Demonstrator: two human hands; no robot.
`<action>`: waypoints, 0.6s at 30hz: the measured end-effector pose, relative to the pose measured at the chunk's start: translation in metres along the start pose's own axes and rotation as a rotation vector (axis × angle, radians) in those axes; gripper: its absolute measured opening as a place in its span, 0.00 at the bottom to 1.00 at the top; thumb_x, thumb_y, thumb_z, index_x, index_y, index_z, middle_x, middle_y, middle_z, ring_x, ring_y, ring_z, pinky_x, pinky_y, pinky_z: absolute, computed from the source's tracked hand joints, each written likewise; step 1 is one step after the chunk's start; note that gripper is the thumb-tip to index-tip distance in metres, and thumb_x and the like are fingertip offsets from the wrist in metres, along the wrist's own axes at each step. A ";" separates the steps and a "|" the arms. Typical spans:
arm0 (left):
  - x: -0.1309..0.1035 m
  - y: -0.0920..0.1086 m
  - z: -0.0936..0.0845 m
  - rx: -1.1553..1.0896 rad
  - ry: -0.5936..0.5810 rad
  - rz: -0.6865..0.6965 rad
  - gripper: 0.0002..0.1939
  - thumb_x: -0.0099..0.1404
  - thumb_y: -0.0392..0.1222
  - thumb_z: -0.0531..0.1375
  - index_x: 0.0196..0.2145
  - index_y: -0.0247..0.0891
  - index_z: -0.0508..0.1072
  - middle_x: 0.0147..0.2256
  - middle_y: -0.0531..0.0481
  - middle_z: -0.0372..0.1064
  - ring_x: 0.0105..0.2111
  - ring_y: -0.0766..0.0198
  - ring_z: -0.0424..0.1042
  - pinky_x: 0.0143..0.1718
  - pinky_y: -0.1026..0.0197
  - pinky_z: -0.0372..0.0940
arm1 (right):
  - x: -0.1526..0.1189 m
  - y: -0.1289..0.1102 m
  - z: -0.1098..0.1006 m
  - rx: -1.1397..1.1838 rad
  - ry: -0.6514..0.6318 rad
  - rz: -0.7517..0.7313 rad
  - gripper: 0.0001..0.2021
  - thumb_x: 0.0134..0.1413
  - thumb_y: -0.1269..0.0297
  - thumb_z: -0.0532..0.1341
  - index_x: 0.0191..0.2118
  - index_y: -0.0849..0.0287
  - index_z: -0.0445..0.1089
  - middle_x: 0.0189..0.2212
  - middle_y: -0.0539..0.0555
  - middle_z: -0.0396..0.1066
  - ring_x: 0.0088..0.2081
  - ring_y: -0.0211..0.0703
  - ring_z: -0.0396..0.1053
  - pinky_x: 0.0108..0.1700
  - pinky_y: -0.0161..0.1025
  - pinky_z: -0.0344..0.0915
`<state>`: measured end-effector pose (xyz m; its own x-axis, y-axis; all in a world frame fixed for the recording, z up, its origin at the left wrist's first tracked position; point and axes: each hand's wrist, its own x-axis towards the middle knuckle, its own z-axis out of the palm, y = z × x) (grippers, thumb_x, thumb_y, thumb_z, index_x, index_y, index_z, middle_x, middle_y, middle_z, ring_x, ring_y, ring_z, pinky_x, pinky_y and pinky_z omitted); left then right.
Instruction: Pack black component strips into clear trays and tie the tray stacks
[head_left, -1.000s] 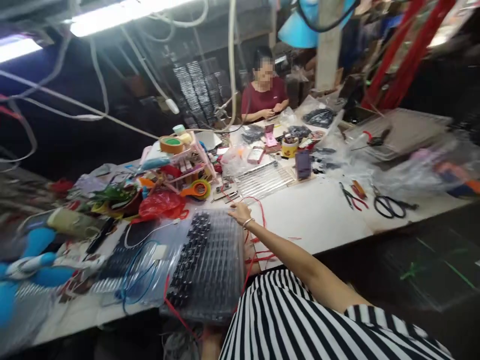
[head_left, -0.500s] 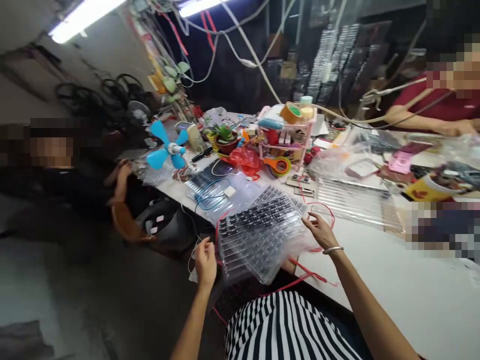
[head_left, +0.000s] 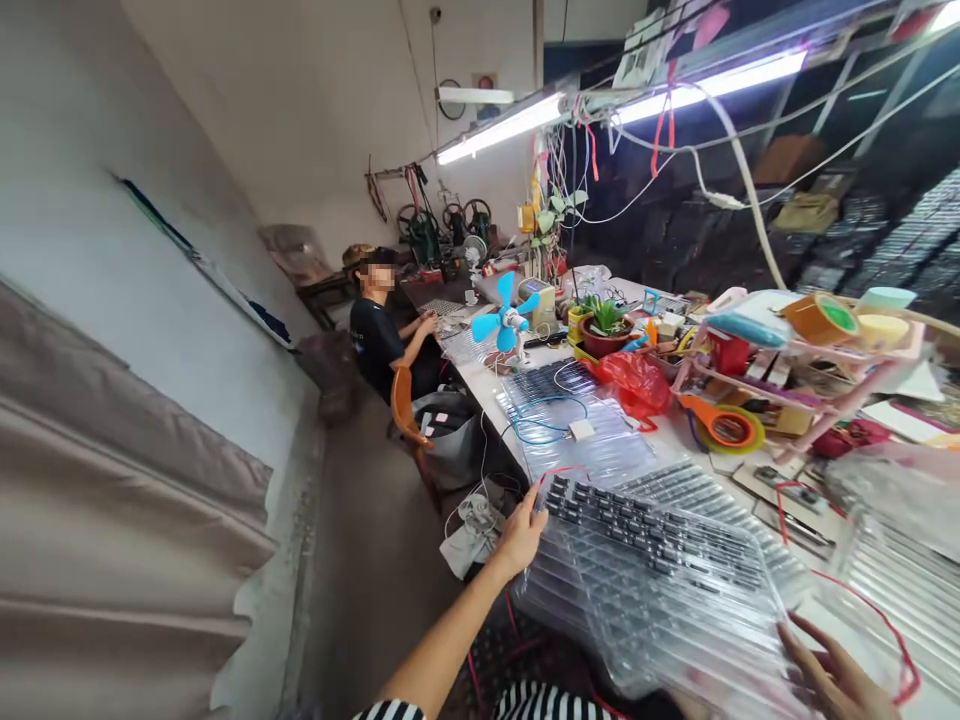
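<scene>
A loose stack of clear ribbed plastic trays (head_left: 637,610) lies in front of me, over the table's near edge. Rows of small black parts (head_left: 637,520) fill the upper part of the stack. My left hand (head_left: 521,535) is closed on its left edge, thumb and fingers at the corner. At the lower right, my right hand (head_left: 832,665) grips the opposite edge, with its fingertips against the plastic. The lower part of that hand is cut off by the frame. Red ribbon (head_left: 874,600) trails beside the stack on the right.
Beyond the trays stand a blue-bladed fan (head_left: 504,320), a potted plant (head_left: 604,320), a red plastic bag (head_left: 634,385) and a pink rack (head_left: 802,400). Orange-handled scissors (head_left: 727,425) lie nearby. A co-worker (head_left: 382,335) sits further along the table, past a wooden chair (head_left: 405,415).
My view has swung left, bringing the wall and curtain into sight. Both hands, apart from the trays' sides before, are now at the left and right edges.
</scene>
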<state>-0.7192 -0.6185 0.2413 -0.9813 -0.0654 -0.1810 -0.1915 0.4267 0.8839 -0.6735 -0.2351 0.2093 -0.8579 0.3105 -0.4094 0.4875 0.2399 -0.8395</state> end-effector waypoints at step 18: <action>0.027 -0.003 0.015 -0.185 0.083 -0.214 0.29 0.65 0.51 0.52 0.59 0.31 0.61 0.26 0.49 0.69 0.15 0.69 0.62 0.16 0.66 0.58 | 0.031 -0.001 0.017 -0.212 0.108 -0.227 0.30 0.40 0.39 0.53 0.39 0.61 0.70 0.37 0.66 0.72 0.36 0.59 0.72 0.36 0.48 0.67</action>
<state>-0.7448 -0.6082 0.2275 -0.9150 -0.2127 -0.3429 -0.3873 0.2239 0.8944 -0.7037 -0.2413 0.1910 -0.9318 0.3204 -0.1708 0.3188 0.4970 -0.8071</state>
